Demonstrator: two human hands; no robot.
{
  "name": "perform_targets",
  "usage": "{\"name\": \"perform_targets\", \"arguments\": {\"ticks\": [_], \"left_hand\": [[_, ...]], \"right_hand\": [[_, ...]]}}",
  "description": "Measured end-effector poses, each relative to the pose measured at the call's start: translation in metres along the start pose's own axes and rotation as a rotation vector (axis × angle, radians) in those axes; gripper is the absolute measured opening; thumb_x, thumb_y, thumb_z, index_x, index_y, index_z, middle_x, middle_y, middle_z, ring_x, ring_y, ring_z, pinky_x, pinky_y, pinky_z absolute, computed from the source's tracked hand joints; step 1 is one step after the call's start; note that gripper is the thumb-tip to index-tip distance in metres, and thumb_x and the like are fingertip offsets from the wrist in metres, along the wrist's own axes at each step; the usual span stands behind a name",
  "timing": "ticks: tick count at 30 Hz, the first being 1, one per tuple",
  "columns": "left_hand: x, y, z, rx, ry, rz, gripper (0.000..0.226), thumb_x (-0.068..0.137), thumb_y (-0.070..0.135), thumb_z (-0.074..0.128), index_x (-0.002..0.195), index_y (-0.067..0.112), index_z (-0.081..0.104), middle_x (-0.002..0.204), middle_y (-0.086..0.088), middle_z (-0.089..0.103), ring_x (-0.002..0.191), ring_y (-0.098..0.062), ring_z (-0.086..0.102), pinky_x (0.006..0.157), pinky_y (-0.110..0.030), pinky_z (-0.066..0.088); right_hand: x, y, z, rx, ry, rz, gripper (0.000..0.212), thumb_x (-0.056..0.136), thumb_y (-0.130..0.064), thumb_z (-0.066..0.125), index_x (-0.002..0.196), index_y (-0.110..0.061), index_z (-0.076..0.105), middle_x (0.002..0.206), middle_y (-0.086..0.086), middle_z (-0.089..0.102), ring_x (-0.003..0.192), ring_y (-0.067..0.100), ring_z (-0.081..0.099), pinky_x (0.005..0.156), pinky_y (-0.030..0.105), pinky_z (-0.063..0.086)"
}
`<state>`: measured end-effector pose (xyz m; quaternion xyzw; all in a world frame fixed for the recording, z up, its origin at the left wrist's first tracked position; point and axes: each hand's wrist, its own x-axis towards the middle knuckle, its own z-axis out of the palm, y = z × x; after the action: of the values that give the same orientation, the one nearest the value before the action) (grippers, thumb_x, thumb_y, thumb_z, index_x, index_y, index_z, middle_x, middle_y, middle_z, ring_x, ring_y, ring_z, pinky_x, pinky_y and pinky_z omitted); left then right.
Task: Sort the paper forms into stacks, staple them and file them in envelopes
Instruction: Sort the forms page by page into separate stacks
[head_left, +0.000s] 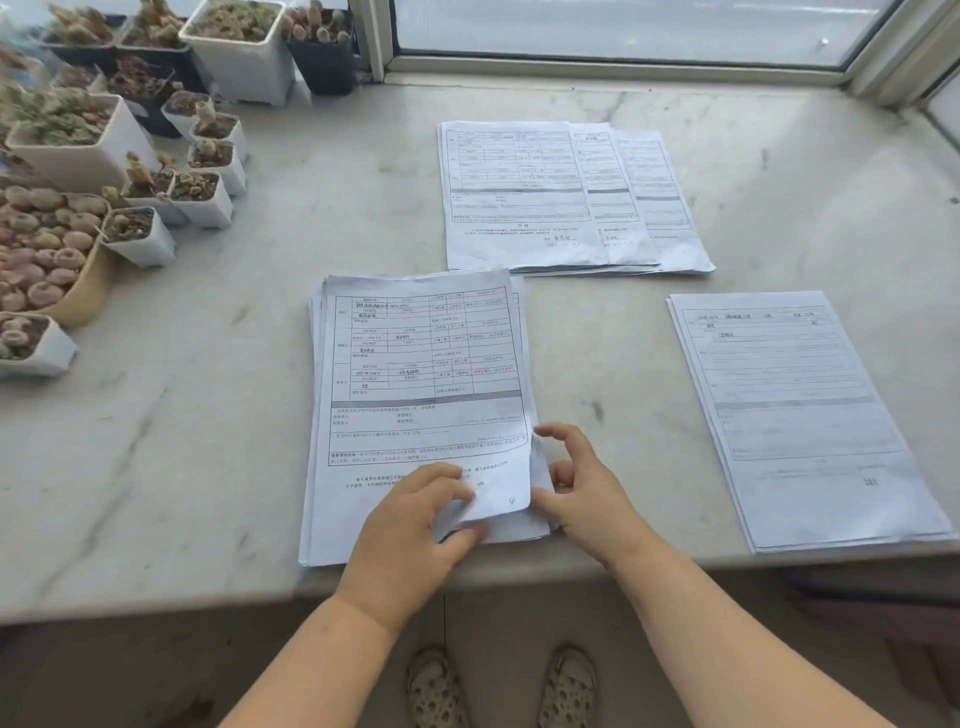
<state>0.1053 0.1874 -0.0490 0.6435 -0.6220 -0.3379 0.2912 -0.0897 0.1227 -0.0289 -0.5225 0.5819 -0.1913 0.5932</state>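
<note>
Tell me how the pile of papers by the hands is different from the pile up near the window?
The near pile sits roughly squared up, while the far pile is fanned sideways so three sheets show. The left hand pinches the near pile's lifted bottom corner, with the right hand beside it; nobody touches the far pile. Both are printed forms lying on the marble ledge.

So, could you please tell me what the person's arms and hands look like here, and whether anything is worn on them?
Both forearms are bare as far as the view shows: no sleeves reach into the picture. The left hand and the right hand wear no gloves, and no ring, watch or bracelet shows on either. The fingernails look short and unpainted, though the picture is too soft to be sure.
</note>
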Motion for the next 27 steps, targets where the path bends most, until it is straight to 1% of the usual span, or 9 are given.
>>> {"name": "perform_targets", "arguments": {"ticks": [2,4,8,11,15,18,21,24,27], "left_hand": [[0.003,0.001,-0.001,-0.055,0.05,-0.024,0.017,0.078,0.031,0.064,0.089,0.021,0.072,0.11,0.029,0.059,0.106,0.008,0.054,0.092,-0.011,0.04],[0.006,0.005,-0.003,-0.115,0.075,-0.039,0.022,0.085,0.031,0.057,0.093,0.02,0.074,0.104,0.026,0.065,0.104,0.009,0.057,0.089,-0.009,0.041],[0.007,0.008,-0.005,-0.176,0.079,-0.061,0.037,0.083,0.048,0.051,0.096,0.022,0.074,0.105,0.028,0.064,0.099,0.009,0.059,0.084,-0.004,0.038],[0.005,0.003,-0.005,-0.134,0.04,-0.086,0.033,0.07,0.05,0.064,0.083,0.021,0.072,0.105,0.029,0.064,0.103,0.012,0.055,0.086,-0.001,0.034],[0.004,-0.001,-0.009,-0.075,-0.014,-0.072,0.028,0.063,0.037,0.086,0.082,0.024,0.071,0.108,0.031,0.06,0.107,0.015,0.052,0.089,0.001,0.031],[0.006,-0.003,-0.012,-0.115,-0.028,-0.048,0.023,0.066,0.039,0.074,0.084,0.026,0.07,0.108,0.03,0.063,0.107,0.012,0.054,0.091,-0.002,0.035],[0.007,0.001,-0.017,-0.215,-0.015,-0.099,0.023,0.078,0.039,0.059,0.086,0.022,0.071,0.094,0.013,0.068,0.089,-0.001,0.062,0.081,-0.017,0.046],[0.009,0.0,-0.018,-0.25,0.032,-0.156,0.042,0.08,0.052,0.05,0.082,0.014,0.067,0.077,-0.011,0.062,0.072,-0.022,0.055,0.067,-0.033,0.044],[0.011,-0.002,-0.019,-0.294,0.047,-0.195,0.042,0.077,0.058,0.051,0.077,0.019,0.066,0.065,-0.007,0.053,0.061,-0.009,0.045,0.058,-0.027,0.038]], "right_hand": [[-0.001,0.0,-0.003,0.007,-0.035,0.014,0.049,0.082,-0.01,0.071,0.112,-0.039,0.046,0.071,0.004,0.058,0.059,0.011,0.054,0.056,0.023,0.046],[-0.002,0.002,-0.008,0.059,-0.101,0.034,0.051,0.083,-0.003,0.068,0.114,-0.038,0.047,0.08,0.01,0.06,0.067,0.017,0.057,0.063,0.028,0.051],[-0.001,0.002,-0.008,0.012,-0.075,0.03,0.056,0.083,-0.003,0.067,0.118,-0.04,0.046,0.074,0.008,0.055,0.063,0.015,0.054,0.061,0.025,0.05],[0.001,-0.004,-0.001,-0.045,0.006,0.021,0.051,0.081,-0.01,0.07,0.116,-0.038,0.047,0.061,-0.002,0.048,0.051,0.006,0.046,0.053,0.019,0.043],[0.002,-0.008,0.002,-0.057,0.035,0.035,0.049,0.082,-0.016,0.072,0.118,-0.035,0.046,0.06,-0.004,0.044,0.049,0.005,0.044,0.05,0.019,0.043],[0.002,-0.01,0.002,-0.063,0.046,0.049,0.047,0.082,-0.019,0.075,0.116,-0.034,0.046,0.065,0.0,0.048,0.057,0.011,0.051,0.05,0.02,0.045],[0.002,-0.009,-0.008,0.016,-0.073,0.082,0.047,0.083,-0.015,0.072,0.115,-0.04,0.048,0.076,0.01,0.055,0.071,0.016,0.06,0.063,0.03,0.054],[-0.001,-0.006,-0.018,0.108,-0.184,0.132,0.052,0.085,-0.008,0.069,0.119,-0.042,0.049,0.09,0.021,0.059,0.082,0.017,0.063,0.076,0.036,0.056],[-0.002,-0.012,-0.011,-0.208,-0.051,0.045,0.036,0.085,-0.019,0.07,0.11,-0.039,0.053,0.091,-0.002,0.057,0.069,0.003,0.054,0.067,0.022,0.048]]}}
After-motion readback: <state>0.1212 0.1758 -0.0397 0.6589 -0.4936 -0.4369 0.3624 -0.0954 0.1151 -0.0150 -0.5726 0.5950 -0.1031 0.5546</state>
